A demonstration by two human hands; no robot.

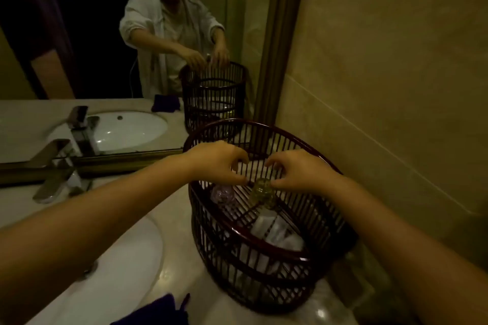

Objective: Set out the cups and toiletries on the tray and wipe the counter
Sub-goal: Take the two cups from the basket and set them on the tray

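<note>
A dark red slatted basket (266, 253) stands on the marble counter beside the right wall. Both my hands hover over its open top. My left hand (219, 161) and my right hand (298, 171) pinch a small yellowish bottle (262, 191) from either side, just above the basket's middle. A clear pinkish bottle (223, 194) stands inside the basket to the left of it. White wrapped packets (274, 232) lie at the bottom of the basket. No tray or cups show in the view.
A white sink (100, 272) lies at the lower left, with a chrome tap (58, 182) behind it. A purple cloth (158, 311) rests on the counter's near edge. The mirror (105, 60) runs along the back, a tiled wall (383, 87) to the right.
</note>
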